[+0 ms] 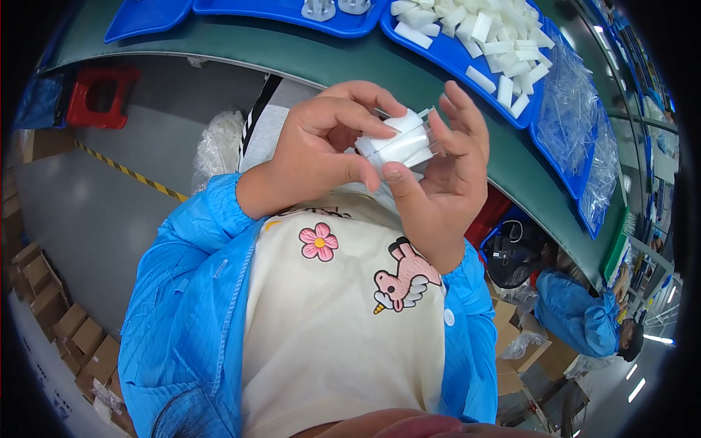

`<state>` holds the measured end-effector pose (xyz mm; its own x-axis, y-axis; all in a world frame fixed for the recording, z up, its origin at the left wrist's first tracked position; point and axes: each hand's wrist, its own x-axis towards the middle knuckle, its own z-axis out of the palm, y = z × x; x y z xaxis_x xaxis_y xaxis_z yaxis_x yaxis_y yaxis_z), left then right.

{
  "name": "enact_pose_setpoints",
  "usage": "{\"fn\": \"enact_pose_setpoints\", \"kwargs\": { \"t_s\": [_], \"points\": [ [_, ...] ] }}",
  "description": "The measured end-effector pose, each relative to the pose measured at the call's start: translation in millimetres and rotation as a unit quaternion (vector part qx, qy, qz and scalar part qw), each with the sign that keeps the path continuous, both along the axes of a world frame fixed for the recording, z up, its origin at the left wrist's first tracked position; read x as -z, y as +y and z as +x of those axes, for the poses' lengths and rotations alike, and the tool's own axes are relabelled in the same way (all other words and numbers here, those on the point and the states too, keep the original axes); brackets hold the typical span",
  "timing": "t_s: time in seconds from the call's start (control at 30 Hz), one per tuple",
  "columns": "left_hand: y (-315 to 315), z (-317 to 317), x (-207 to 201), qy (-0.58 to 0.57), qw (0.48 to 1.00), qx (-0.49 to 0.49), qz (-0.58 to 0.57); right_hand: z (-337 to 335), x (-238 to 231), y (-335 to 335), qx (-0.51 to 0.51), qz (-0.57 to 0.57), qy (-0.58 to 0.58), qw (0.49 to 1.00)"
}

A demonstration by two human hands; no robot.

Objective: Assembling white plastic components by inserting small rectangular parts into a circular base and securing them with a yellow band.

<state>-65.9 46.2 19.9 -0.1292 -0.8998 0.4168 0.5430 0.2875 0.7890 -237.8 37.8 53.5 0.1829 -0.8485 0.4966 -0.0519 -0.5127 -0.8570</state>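
Observation:
A white, roughly cylindrical plastic part (405,141) with clear, thin prongs is held up in front of my chest, tilted. My left hand (314,135) grips it from the left, index finger on top and thumb below. On the other side, my right hand (449,175) steadies it with the thumb at its lower edge and a finger by the prongs; its remaining fingers are raised. Above them, white rectangular foam-like blocks (482,29) lie heaped in a blue tray (456,69) on the green table (270,47).
Another blue tray (270,9) holds grey-white prong-topped parts (318,9). Clear plastic bags (566,109) cover trays at the right. A red stool (102,95) and cardboard boxes (55,292) stand on the floor at left. A person in blue (577,310) is at the far right.

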Motion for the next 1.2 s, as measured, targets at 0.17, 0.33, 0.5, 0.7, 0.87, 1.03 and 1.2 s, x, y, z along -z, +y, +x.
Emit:
{"fn": "enact_pose_setpoints", "kwargs": {
  "t_s": [0.17,0.33,0.5,0.7,0.87,1.03,1.2],
  "points": [
    [1,10,3,-0.006,1.000,-0.007,-0.014,3,2,-4,-0.014,-0.048,0.045,0.998],
    [5,12,5,0.009,0.999,-0.018,0.027,8,2,-8,-0.023,-0.052,0.028,0.998],
    [-6,3,5,0.001,1.000,0.013,-0.003,1,-2,-6,-0.005,-0.030,0.006,1.000],
    [-3,1,-1,0.039,0.998,0.029,0.042,-36,-19,-41,0.071,-0.134,0.171,0.974],
    [4,9,-15,0.043,0.966,-0.003,0.254,-144,-40,-99,0.329,-0.181,0.341,0.862],
    [-3,20,-12,0.115,0.954,0.066,0.269,-204,-31,-150,0.359,-0.113,0.348,0.859],
    [1,23,-8,0.073,0.966,0.093,0.230,-204,-29,-167,0.340,-0.165,0.500,0.780]
  ]
}}
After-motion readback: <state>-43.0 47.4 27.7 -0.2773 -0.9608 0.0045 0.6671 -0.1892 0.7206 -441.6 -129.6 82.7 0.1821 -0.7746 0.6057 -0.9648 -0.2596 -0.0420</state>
